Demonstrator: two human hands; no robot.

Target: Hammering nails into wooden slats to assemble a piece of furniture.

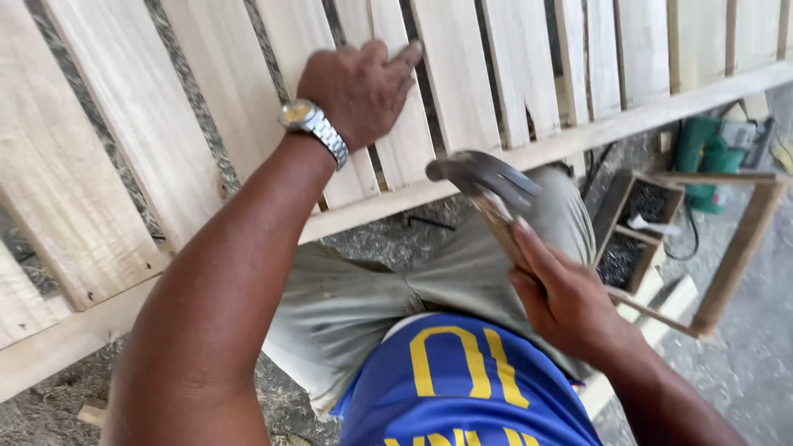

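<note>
1. I see the slats [165, 140] as pale raw wood, matt, with visible grain and rough sawn faces.
2. The rail [529, 153] beneath them looks like the same unfinished wood.
3. The hammer [487, 186] has a grey metal head with a dull sheen and a worn wooden handle.
4. The wristwatch [310, 124] is shiny metal with a link band.
5. The box [632, 231] is rough wood.
6. The shorts [355, 297] are matt grey cloth.
7. The power tool [706, 157] has a green plastic body.

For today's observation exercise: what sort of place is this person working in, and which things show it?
Probably an outdoor carpentry worksite: a slatted wooden frame under the left hand, a claw hammer in the right hand, a green power tool on rough ground.
</note>
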